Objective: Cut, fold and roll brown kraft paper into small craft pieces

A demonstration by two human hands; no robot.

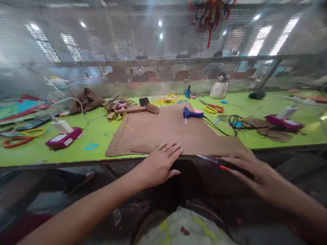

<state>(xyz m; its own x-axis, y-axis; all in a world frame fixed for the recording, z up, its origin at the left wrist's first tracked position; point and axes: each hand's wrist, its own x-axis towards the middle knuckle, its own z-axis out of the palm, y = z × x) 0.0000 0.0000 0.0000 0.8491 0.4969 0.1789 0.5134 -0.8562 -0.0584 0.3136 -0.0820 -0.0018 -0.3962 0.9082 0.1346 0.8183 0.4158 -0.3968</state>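
A large brown sheet [163, 126], which looks like card or stiff paper, lies in layers on the green table, with its near edge along the table's front. My left hand [159, 165] rests on that edge, fingers stretched out and thumb apart, holding nothing. To its right, my right hand [258, 170] grips a black and red cutter knife [217, 160]. Its thin silver blade points left, just at the sheet's front edge; whether it touches the sheet I cannot tell. A blue glue gun [193, 113] lies on the sheet's far part, its cord trailing right.
A broom-like brown piece [139, 109] and a bundle of brown rolls [116, 106] lie behind the sheet. Scissors [213, 108] sit at its far right. Purple power sockets [65, 137] flank the work area. A mesh screen [158, 51] closes off the back.
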